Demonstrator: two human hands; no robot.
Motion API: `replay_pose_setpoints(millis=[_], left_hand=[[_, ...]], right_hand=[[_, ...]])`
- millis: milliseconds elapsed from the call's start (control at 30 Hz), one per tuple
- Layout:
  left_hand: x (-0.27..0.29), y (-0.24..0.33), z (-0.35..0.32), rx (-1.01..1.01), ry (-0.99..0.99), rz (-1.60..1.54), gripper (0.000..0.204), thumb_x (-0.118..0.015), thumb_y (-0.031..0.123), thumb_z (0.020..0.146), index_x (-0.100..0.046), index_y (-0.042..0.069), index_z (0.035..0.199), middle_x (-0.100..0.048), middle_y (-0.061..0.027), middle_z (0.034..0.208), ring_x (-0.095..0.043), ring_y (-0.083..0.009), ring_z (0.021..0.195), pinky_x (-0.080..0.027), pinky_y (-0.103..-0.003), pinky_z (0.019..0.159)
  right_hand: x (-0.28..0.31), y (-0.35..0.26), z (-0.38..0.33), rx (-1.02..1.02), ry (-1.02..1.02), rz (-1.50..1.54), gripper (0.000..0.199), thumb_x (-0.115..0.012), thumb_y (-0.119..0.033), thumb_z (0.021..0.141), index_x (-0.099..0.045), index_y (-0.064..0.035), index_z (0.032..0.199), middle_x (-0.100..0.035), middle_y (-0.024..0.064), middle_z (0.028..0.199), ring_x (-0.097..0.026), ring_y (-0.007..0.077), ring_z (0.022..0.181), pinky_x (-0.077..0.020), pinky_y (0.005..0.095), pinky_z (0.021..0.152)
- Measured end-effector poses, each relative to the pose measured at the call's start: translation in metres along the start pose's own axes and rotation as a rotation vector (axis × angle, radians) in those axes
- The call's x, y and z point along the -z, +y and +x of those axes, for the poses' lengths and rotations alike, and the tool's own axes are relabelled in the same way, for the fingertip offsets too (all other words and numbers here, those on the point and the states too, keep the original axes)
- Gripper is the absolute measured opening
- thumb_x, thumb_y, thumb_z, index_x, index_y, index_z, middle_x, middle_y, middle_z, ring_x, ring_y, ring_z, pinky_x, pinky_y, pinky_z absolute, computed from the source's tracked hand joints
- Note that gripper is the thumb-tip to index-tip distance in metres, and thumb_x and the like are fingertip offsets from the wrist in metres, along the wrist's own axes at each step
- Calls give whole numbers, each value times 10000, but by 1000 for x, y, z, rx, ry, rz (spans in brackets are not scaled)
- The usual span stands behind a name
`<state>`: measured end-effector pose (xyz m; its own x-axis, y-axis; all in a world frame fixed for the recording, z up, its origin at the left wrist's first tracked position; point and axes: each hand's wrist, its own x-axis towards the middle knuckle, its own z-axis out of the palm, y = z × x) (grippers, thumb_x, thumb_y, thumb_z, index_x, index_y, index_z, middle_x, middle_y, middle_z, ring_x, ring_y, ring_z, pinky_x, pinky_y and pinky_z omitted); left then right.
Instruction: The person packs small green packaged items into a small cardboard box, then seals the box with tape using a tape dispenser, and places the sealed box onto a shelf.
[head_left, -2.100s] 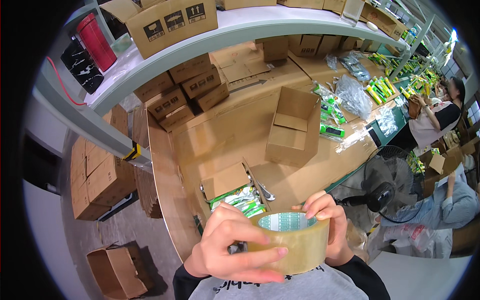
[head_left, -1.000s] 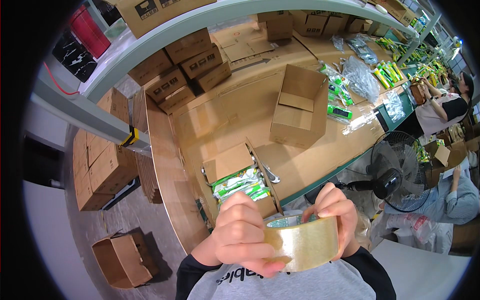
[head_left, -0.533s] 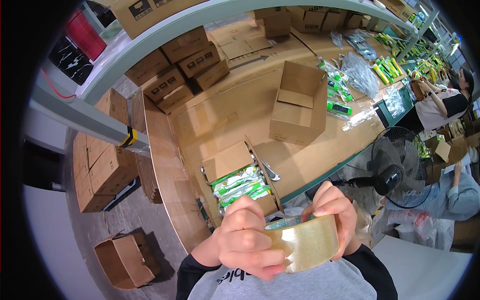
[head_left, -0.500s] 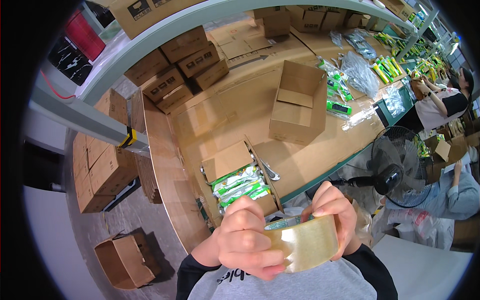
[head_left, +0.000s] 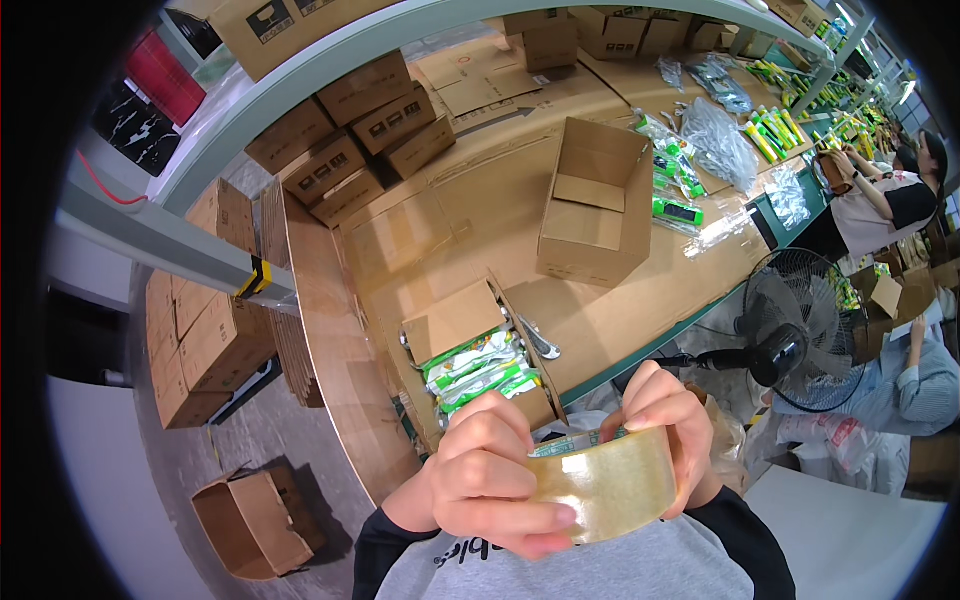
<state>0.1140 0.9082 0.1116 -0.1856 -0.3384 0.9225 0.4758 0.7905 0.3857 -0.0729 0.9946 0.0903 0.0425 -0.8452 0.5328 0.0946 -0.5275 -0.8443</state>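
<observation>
A wide roll of clear, yellowish packing tape is held close to my chest, its printed inner core partly showing. My left hand has its fingers curled against the roll's left side. Around the right side, the thumb and fingers of my right hand grip the rim. Just beyond my left hand stands an open carton filled with green and white packets. A metal tool, partly hidden, lies against that carton's right side.
An open cardboard box stands mid-table, with green packets beside it. Stacked cartons line the table's far left. At the right is a black fan; two people work beyond it. A box sits on the floor at left.
The roll and both hands hold nearly the same place, with the left fingers shifted slightly. A co-worker at the far right has raised their head a little.
</observation>
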Motion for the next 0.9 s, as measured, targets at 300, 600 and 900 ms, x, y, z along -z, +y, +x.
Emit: replay_pose_setpoints(millis=[300, 600, 900], left_hand=[[5, -1, 2, -1, -165, 54, 225, -785, 273, 670, -648, 110, 741, -452, 21, 743, -432, -162, 627, -395, -288, 535], [-3, -6, -10, 45, -48, -1, 323, -772, 409, 749, -649, 112, 765, -420, 17, 775, -431, -162, 624, -359, -291, 534], [2, 0, -7, -10, -198, 92, 361, -747, 486, 732, -693, 156, 867, -401, 31, 802, -423, -136, 652, -330, -279, 584]], right_hand=[[2, 2, -4, -31, -4, -38, 669, -848, -254, 497, -582, -28, 1067, -556, 72, 905, -490, 195, 784, -382, 291, 699], [9, 4, 0, 18, -39, -87, 565, -792, -265, 609, -527, -19, 1043, -464, 70, 858, -409, 172, 760, -476, 245, 585], [11, 4, -6, 3, -14, -32, 677, -856, -273, 524, -577, -16, 1085, -545, 73, 934, -486, 188, 816, -378, 286, 719]])
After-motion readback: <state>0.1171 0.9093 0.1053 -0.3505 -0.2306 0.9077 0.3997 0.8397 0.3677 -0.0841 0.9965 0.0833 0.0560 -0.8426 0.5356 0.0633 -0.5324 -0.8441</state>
